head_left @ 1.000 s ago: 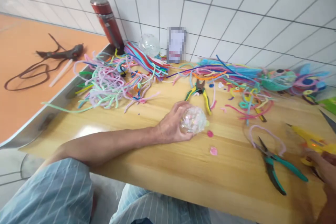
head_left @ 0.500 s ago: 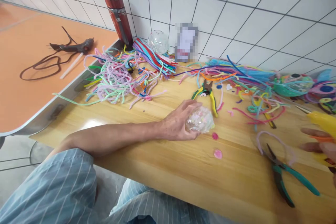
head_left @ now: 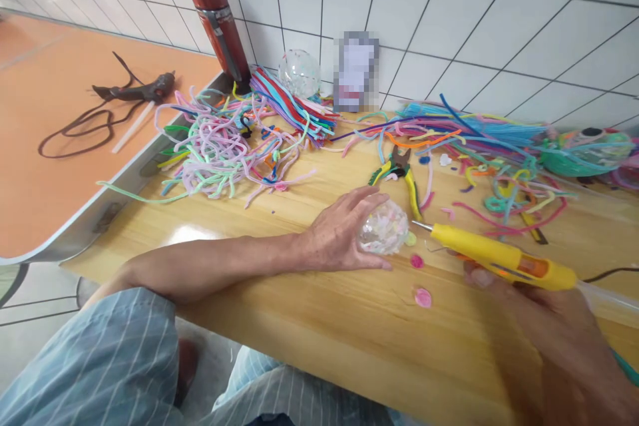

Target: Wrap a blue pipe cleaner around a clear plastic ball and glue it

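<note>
My left hand (head_left: 337, 236) rests on the wooden table (head_left: 309, 319) and is wrapped around a clear glittery ball (head_left: 385, 226). My right hand (head_left: 539, 306) grips a yellow glue gun (head_left: 499, 257), whose metal nozzle points left and ends just right of the ball. Two small pink discs (head_left: 420, 279) lie on the table below the nozzle. Yellow-handled pliers (head_left: 399, 176) lie just behind the ball.
Heaps of coloured pipe cleaners (head_left: 224, 146) cover the back of the table. A red flask (head_left: 219, 26), a second clear ball (head_left: 298, 73) and a green decorated ball (head_left: 584, 153) stand by the tiled wall. A dark glue gun with cord (head_left: 134, 92) lies on the orange table.
My right hand has brought the yellow glue gun in from the right edge, its nozzle now close to the ball. The left hand has stayed on the ball.
</note>
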Available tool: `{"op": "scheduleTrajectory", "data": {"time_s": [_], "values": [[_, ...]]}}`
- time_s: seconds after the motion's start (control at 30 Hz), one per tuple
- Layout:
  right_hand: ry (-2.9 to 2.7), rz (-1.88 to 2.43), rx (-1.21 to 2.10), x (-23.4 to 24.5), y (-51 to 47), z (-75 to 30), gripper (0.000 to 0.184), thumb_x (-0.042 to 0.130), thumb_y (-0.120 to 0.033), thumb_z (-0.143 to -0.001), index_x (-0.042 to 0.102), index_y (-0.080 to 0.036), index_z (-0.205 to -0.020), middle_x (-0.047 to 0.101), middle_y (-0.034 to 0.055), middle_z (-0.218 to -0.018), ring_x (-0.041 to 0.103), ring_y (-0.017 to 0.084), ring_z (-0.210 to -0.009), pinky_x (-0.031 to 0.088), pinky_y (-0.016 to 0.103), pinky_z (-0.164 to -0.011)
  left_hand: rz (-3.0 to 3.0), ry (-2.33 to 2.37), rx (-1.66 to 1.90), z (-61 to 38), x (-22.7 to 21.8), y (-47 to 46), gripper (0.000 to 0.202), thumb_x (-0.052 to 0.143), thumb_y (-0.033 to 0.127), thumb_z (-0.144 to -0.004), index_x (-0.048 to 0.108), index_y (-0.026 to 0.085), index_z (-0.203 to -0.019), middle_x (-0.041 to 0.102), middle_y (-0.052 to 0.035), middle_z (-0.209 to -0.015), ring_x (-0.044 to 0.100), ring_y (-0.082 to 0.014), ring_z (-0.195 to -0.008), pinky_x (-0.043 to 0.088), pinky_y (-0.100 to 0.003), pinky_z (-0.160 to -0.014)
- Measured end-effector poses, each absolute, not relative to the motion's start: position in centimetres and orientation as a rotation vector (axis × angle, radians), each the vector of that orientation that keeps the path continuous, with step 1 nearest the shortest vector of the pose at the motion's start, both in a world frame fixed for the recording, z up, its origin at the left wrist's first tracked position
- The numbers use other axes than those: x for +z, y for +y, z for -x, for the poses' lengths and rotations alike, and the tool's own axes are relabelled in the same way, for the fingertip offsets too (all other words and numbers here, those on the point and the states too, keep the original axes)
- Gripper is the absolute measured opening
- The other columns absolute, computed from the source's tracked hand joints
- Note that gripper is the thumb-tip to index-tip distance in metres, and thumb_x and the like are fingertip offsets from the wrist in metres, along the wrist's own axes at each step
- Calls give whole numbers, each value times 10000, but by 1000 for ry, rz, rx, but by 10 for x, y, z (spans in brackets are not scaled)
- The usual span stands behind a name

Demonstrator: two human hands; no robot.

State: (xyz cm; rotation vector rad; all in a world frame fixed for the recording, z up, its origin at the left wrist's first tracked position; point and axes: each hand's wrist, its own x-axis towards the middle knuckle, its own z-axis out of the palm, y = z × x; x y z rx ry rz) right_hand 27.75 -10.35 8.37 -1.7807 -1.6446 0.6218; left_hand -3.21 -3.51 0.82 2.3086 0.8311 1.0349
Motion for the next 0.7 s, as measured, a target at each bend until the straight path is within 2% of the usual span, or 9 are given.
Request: {"op": "scheduleTrajectory", "data": {"time_s": [0.1, 0.3, 0.47, 0.53, 0.6, 0.7], "values": [[-1659, 1693, 766, 83, -105, -281, 128, 813, -456, -728, 843, -338, -770, 839, 34, -763, 821, 285, -730, 708, 366, -657, -2305, 845, 1085, 31, 7, -34, 1028, 884, 607, -803, 329, 257, -1594, 531, -234, -1577, 548, -395, -1512, 529, -612, -1217], [-1657, 1692, 676, 85, -109, -291, 166, 824, -463, -703, 753, -316, -672, 745, 25, -674, 723, 256, -606, 625, 355, -522, -2324, 796, 1156, 29, 1, -28, 1033, 861, 602, -842, 294, 266, -1636, 483, -238, -1631, 498, -393, -1561, 495, -624, -1250], [-1644, 1712, 772, 86, -117, -283, 170, 837, -456, -710, 778, -343, -823, 772, 20, -764, 731, 262, -650, 638, 363, -557, -2374, 780, 1198, 30, -7, -26, 1071, 860, 609, -839, 260, 250, -1651, 515, -250, -1596, 525, -393, -1539, 508, -617, -1239], [-1582, 1709, 784, 88, -122, -274, 195, 828, -481, -759, 774, -363, -906, 779, 10, -814, 728, 255, -675, 621, 350, -560, -2374, 785, 1181, 31, -8, -26, 1063, 864, 610, -834, 278, 254, -1645, 513, -248, -1601, 529, -391, -1537, 509, -611, -1238], [-1570, 1706, 761, 90, -126, -266, 175, 791, -500, -832, 771, -382, -960, 791, 0, -872, 739, 255, -727, 620, 351, -606, -2349, 783, 1171, 31, -9, -26, 1065, 882, 594, -819, 293, 263, -1642, 510, -243, -1609, 527, -396, -1538, 495, -617, -1245], [-1704, 1649, 721, 90, -127, -262, 186, 763, -537, -864, 785, -385, -969, 808, -3, -937, 767, 275, -822, 646, 379, -703, -2307, 762, 1185, 31, -10, -25, 1083, 911, 560, -796, 303, 274, -1645, 509, -237, -1616, 519, -404, -1542, 477, -624, -1255]]}}
